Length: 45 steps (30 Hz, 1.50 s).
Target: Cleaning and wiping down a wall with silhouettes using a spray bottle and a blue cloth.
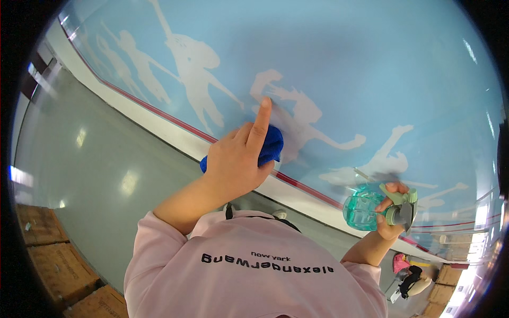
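My left hand (238, 155) holds a bunched blue cloth (272, 147) under its palm, with the index finger stretched out over a white figure on a glossy light-blue panel (318, 79). Whether that fingertip touches the panel, I cannot tell. On the right, my right hand (389, 210) grips a clear spray bottle (362, 208) with turquoise liquid by the neck of its green and grey trigger head. The bottle lies sideways over the panel's lower edge. White human silhouettes run along the panel.
A red stripe (159, 113) and a white border edge the panel. Beyond lies a grey floor (119, 159). Brown boxes (59, 270) stand at the lower left, with more at the lower right (441, 294). Another person (415, 280) is at the lower right.
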### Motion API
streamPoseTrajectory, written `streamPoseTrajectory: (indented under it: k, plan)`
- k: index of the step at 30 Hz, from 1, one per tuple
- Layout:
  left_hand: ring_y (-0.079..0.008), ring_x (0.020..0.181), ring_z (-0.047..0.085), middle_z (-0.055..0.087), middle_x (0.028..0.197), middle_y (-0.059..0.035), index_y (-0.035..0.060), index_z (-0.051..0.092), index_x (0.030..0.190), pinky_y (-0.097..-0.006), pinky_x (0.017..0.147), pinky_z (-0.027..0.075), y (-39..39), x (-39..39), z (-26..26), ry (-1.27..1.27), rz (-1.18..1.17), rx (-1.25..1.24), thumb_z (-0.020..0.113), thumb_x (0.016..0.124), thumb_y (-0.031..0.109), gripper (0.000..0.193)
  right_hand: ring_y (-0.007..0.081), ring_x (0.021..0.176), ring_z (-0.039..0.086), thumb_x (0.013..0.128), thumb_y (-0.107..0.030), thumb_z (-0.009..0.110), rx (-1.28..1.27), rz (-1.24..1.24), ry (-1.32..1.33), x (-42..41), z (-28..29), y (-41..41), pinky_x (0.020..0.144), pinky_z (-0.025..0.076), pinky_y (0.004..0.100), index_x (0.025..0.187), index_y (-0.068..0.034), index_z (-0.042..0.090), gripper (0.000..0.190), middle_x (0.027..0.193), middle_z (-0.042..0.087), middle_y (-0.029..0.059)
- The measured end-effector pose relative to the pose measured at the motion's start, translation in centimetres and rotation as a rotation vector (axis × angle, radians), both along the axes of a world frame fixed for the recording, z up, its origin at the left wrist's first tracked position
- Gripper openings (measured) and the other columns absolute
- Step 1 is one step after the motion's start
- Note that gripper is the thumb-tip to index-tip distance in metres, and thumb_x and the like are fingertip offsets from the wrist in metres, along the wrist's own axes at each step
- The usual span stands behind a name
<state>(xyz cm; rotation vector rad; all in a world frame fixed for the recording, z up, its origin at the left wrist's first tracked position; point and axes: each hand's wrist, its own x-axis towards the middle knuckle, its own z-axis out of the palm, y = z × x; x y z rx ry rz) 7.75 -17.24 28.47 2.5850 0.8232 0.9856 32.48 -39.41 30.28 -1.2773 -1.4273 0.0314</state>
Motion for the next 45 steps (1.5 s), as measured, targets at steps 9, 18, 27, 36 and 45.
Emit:
streamPoseTrajectory:
  k: [9,18,27,36,45]
  plan:
    - [-0.0306,0.069,0.057,0.056,0.087,-0.016,0.0034,0.015,0.136,-0.0353,0.054,0.046,0.9,-0.1,0.4,0.039,0.014,0.035,0.067,0.053,0.012,0.098,0.0132,0.056,0.057,0.059,-0.014,0.067,-0.011,0.004,0.002,0.0,0.0,-0.1,0.075,0.045,0.0336,0.11,0.013,0.043,0.063,0.093,0.058,0.021]
    - [-0.0237,0.059,0.053,0.052,0.077,-0.0086,0.0086,0.02,0.136,-0.0315,0.044,0.042,-0.8,0.7,-2.1,0.059,-0.133,0.064,0.067,0.056,0.015,0.093,0.0128,0.055,0.057,0.059,-0.015,0.067,-0.035,-0.014,0.038,-0.3,0.2,0.2,0.068,0.047,0.0285,0.108,0.013,0.044,0.061,0.094,0.058,0.0207]
    - [-0.0263,0.063,0.054,0.053,0.081,-0.0104,0.0051,0.023,0.134,-0.035,0.049,0.044,-0.6,0.9,-1.9,0.024,-0.097,0.097,0.065,0.054,0.014,0.091,0.0101,0.056,0.053,0.061,-0.014,0.064,-0.034,0.076,-0.105,0.8,-0.3,-0.3,0.066,0.042,0.0247,0.117,0.012,0.034,0.069,0.103,0.052,0.0208]
    - [-0.0292,0.081,0.049,0.054,0.094,-0.0111,0.0021,0.052,0.104,-0.0383,0.071,0.04,3.9,-1.6,1.8,-0.569,0.162,0.512,0.065,0.062,0.012,0.045,0.0136,0.054,0.057,0.057,-0.016,0.068,0.004,-0.066,0.065,-0.7,0.0,0.2,0.065,0.048,0.0278,0.106,0.013,0.045,0.061,0.09,0.059,0.0212]
    - [-0.0255,0.063,0.044,0.047,0.081,-0.0077,0.0099,0.053,0.088,-0.0338,0.051,0.037,4.0,5.8,-3.0,-0.563,0.067,0.657,0.064,0.056,0.02,0.036,0.0133,0.052,0.057,0.056,-0.017,0.069,0.037,-0.074,0.064,-0.9,-0.2,0.4,0.064,0.047,0.028,0.105,0.013,0.046,0.062,0.09,0.059,0.0207]
